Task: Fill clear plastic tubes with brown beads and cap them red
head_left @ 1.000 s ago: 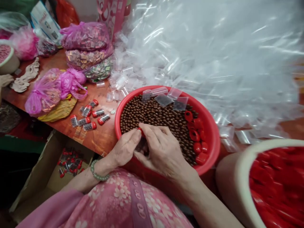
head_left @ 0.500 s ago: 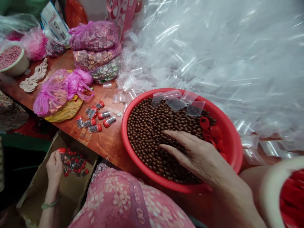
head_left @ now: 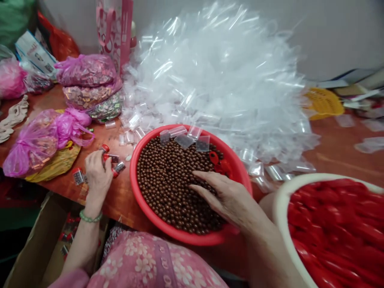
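My left hand (head_left: 98, 172) is low over the small red-capped clear packs (head_left: 119, 169) on the table, its thumb apart from its bent fingers; the fingertips are partly hidden. A green bangle is round that wrist. My right hand (head_left: 222, 196) rests over the dark brown beads (head_left: 168, 176) in a red basin (head_left: 135, 188), with thumb and fingers apart. Several clear plastic sleeves (head_left: 202, 143) lie at the basin's far edge, beside red caps (head_left: 223, 166).
A pale tub of red pieces (head_left: 336, 224) stands at the right. Behind the basin is a big heap of clear sleeves (head_left: 210, 80). Pink bags (head_left: 87, 72) lie at the left. A cardboard box (head_left: 33, 244) with red-capped packs is below the table edge.
My left hand has moved up from the cardboard box to the packs on the table. My right hand stays over the beads. The view has shifted right.
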### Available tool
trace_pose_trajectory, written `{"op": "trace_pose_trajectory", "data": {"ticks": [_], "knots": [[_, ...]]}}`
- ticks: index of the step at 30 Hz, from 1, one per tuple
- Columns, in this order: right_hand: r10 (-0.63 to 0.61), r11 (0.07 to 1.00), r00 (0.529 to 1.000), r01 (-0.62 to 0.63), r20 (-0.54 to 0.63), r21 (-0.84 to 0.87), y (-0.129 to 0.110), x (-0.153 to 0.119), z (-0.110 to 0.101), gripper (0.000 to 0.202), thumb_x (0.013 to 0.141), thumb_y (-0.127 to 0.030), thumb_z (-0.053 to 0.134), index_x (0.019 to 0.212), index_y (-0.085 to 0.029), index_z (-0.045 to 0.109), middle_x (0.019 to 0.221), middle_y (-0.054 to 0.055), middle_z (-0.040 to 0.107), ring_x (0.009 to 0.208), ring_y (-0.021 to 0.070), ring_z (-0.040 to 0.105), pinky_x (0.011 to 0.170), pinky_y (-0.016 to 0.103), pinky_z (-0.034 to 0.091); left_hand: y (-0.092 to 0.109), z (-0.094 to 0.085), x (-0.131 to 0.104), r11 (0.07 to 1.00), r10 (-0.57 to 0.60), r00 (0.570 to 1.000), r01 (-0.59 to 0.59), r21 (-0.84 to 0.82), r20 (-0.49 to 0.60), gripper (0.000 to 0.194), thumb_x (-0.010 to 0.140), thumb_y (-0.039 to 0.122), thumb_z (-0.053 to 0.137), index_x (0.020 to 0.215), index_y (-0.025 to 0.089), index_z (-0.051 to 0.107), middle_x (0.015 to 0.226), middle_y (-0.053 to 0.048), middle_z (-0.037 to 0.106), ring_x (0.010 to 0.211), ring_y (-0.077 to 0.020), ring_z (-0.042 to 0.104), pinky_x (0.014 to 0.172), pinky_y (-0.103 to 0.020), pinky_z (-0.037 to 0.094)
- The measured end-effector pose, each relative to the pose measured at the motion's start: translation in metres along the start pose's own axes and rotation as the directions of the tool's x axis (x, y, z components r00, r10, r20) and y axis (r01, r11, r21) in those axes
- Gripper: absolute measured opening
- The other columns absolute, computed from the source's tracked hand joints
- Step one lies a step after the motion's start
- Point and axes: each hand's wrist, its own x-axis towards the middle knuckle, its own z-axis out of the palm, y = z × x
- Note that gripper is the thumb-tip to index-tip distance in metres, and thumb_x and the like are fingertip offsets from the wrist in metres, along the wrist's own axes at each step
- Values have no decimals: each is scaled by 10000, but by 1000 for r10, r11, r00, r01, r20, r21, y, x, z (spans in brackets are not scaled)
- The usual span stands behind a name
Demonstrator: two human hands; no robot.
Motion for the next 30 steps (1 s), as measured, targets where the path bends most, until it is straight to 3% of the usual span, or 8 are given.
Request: {"op": "trace_pose_trajectory", "data": {"ticks": [5, 10, 14, 19, 22, 25, 30], "knots": [[19, 1000, 996, -20, -87, -5, 17, 5, -9, 262, 930, -362, 549, 1106, -199, 655, 1018, 89, 744, 896, 235, 716, 806, 392, 594, 44, 38, 52, 963, 214, 962, -179, -203, 168, 247, 925, 225, 456, 1033, 118, 651, 1090, -137, 684, 1045, -234, 604, 962, -385, 465], [37, 989, 996, -48, -76, -142, 19, 54, -19, 274, 934, -327, 512, 1093, -160, 660, 1029, 120, 707, 931, 254, 675, 845, 397, 542, 66, 75, 97, 934, 190, 944, -89, -346, 270, 229, 912, 248, 508, 985, 116, 680, 1043, -117, 709, 978, -203, 637, 909, -338, 497], [130, 935, 991, -131, -26, -331, 23, 104, -13, 314, 919, -330, 524, 1107, -122, 665, 1008, 151, 656, 947, 285, 606, 828, 400, 487, 78, 67, 90, 895, 243, 929, -104, -434, 278, 235, 925, 285, 508, 998, 136, 673, 1025, -98, 713, 958, -194, 645, 890, -332, 513], [65, 864, 991, 1, 115, -503, 25, 140, 1, 363, 896, -385, 566, 1151, -148, 666, 1144, 176, 621, 1046, 332, 506, 855, 436, 390, 92, 43, 64, 855, 367, 894, -215, -472, 257, 254, 940, 233, 481, 1138, 128, 600, 1150, -130, 675, 1075, -220, 629, 969, -380, 498], [33, 830, 976, 94, 216, -550, 24, 149, 7, 291, 944, -277, 466, 1107, -169, 681, 1142, 158, 635, 1034, 320, 502, 824, 422, 352, 100, 44, 63, 840, 443, 848, -278, -466, 292, 307, 920, 158, 485, 1219, 111, 538, 1244, -157, 626, 1177, -235, 583, 1034, -402, 467], [10, 798, 957, 168, 291, -579, 23, 152, 11, 301, 948, -187, 407, 1068, -125, 677, 1069, 170, 653, 1011, 304, 510, 823, 407, 332, 110, 52, 72, 845, 495, 786, -336, -415, 371, 277, 895, 136, 523, 1170, 105, 549, 1244, -165, 595, 1195, -251, 557, 1049, -407, 452], [-40, 812, 970, 171, 240, -557, 17, 141, 10, 286, 957, -198, 409, 1046, -100, 662, 1034, 167, 670, 988, 292, 529, 846, 390, 346, 122, 66, 85, 876, 482, 753, -403, -266, 447, 149, 884, 159, 542, 1024, 111, 563, 1123, -167, 588, 1086, -273, 565, 944, -433, 485]]}}
